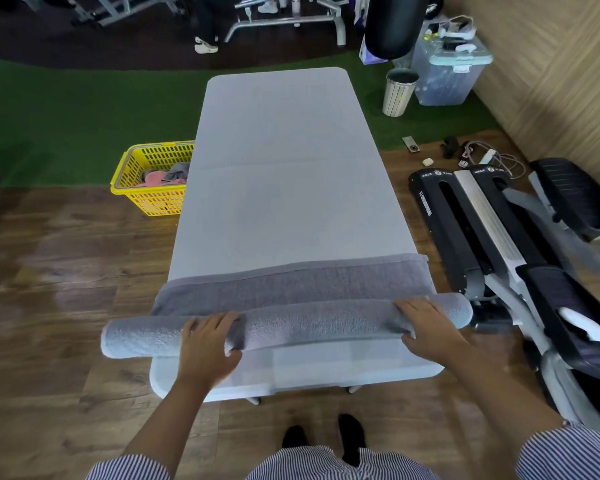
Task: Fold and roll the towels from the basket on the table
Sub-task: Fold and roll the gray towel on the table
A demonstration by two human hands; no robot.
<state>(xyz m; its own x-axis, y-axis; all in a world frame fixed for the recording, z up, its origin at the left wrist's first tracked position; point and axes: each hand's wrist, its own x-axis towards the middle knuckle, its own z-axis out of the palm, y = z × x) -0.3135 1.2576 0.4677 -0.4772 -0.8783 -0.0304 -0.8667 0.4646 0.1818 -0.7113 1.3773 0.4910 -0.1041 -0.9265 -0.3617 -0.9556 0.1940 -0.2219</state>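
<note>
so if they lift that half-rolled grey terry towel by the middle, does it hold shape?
Probably not. The grey terry towel roll overhangs both edges of the white table and looks soft, so its ends would likely droop. The flat tail is still unrolled, so it may unwind. Left hand and right hand gripping it apart seems the safer hold.

Single head view, high, facing forward-down along table (284, 188), near end closest.
</note>
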